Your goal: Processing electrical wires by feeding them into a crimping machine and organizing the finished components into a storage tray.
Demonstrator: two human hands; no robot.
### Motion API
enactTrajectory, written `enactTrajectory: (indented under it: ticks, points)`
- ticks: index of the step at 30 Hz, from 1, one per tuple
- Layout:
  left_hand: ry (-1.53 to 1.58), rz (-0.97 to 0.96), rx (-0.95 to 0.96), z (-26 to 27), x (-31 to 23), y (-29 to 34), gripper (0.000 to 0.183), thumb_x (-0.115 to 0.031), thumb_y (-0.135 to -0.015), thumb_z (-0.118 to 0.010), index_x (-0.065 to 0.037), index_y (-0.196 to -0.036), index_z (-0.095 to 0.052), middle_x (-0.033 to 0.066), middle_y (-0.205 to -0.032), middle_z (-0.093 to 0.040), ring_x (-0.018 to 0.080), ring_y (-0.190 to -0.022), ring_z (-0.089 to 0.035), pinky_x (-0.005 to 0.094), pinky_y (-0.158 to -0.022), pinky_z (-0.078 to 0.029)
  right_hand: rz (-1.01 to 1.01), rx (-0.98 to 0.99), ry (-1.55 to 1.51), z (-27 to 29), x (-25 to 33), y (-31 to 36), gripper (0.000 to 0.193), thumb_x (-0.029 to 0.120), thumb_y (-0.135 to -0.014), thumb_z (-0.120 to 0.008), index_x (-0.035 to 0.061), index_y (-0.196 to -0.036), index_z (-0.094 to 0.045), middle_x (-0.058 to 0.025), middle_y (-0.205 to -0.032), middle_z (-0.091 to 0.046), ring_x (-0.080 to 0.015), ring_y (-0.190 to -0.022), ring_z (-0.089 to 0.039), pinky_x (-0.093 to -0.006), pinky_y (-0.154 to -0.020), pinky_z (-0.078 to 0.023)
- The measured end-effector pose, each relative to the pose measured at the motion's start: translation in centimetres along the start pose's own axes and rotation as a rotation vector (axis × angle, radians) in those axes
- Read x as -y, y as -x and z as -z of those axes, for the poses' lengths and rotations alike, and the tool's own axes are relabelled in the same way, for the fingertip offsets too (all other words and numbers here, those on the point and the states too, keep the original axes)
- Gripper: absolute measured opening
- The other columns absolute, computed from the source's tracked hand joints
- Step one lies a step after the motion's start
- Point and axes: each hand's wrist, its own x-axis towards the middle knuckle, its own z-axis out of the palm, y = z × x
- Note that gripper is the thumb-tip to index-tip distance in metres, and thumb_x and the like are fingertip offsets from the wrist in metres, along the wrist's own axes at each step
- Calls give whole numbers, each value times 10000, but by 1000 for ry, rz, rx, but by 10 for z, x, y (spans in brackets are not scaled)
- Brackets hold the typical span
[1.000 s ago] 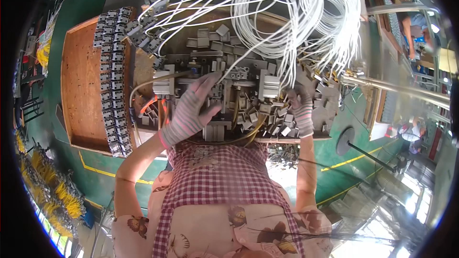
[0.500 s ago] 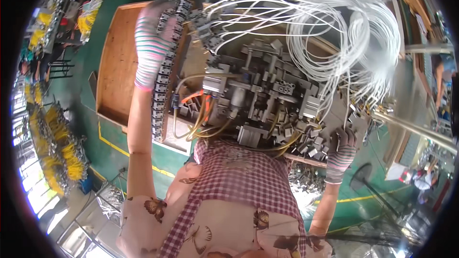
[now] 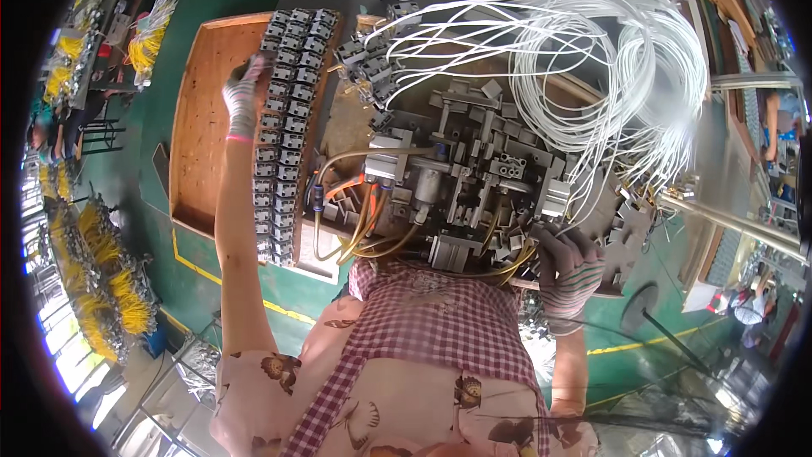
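Striped knit fabric covers both hands. The left hand (image 3: 243, 95) is stretched far out to the person's left, its gloved fingers (image 3: 250, 72) curled down onto the upper end of the long double row of small grey metal connector blocks (image 3: 279, 131); whether they actually pinch one block cannot be told, since the fingertips are hidden against the row. That row runs down the right edge of the shallow brown wooden tray (image 3: 203, 118), which lies on the green work table (image 3: 182, 245).

The right hand (image 3: 571, 267) sits close to the body at the lower right corner of the grey metal assembly machine (image 3: 465, 178), fingers bent in a loose, narrow curl around thin white wires (image 3: 592, 93) and a small part at the machine's edge; what exactly it grips is too small to make out. From there the white wires rise in big loops above and to the right of the machine. Yellow and orange hoses (image 3: 359, 220) hang from the machine's left side, just beside the connector row. A red-and-white checked apron (image 3: 423, 330) fills the lower middle. Bundles of yellow wire (image 3: 110, 288) lie well apart at the far left.
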Motion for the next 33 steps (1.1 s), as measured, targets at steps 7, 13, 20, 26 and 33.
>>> enactTrajectory:
  ticks: [7, 13, 20, 26, 33]
  points:
    - [238, -333, 279, 9, -71, 125, 487, -318, -894, -703, -17, -1241, -543, 95, -1146, -632, 206, -1012, -643, 348, -871, -528, -612, -2, -755, 2, -14, 40, 344, 126, -748, -803, 80, -1022, -602, -40, -1006, -688, -182, -934, -648, -349, -827, -513]
    - [-16, -134, 931, -53, -98, 278, 739, 52, -693, -764, -66, -1371, -494, 70, -1234, -593, 129, -946, -598, 258, -803, -515, -584, 226, -1750, 3, 12, 3, 415, 94, -799, -791, 0, -1117, -541, -152, -1040, -668, -218, -959, -667, -313, -808, -565]
    - [154, 35, 1286, -122, -67, 337, 1078, -483, -645, -850, -38, -1483, -338, 94, -1277, -584, 210, -1161, -569, 371, -999, -454, -164, 53, -1073, -25, 31, -36, 415, 56, -717, -809, 77, -1073, -596, -61, -1072, -629, -212, -1027, -597, -338, -896, -477]
    - [-738, -596, 1256, -127, -89, 342, 1028, -264, -704, -860, -94, -1523, -263, 99, -1298, -590, 230, -1197, -574, 386, -1008, -455, -146, 43, -975, -42, 21, -30, 432, 119, -703, -858, 73, -1047, -601, -46, -1038, -627, -149, -946, -605, -283, -810, -502]
    - [69, -288, 1231, -118, -55, 343, 1098, -212, -656, -853, -50, -1524, -201, 157, -1230, -622, 351, -966, -650, 407, -851, -527, -81, 110, -1116, -30, 27, -39, 404, 129, -698, -862, 78, -1010, -610, -42, -1011, -644, -144, -858, -624, -274, -755, -511]
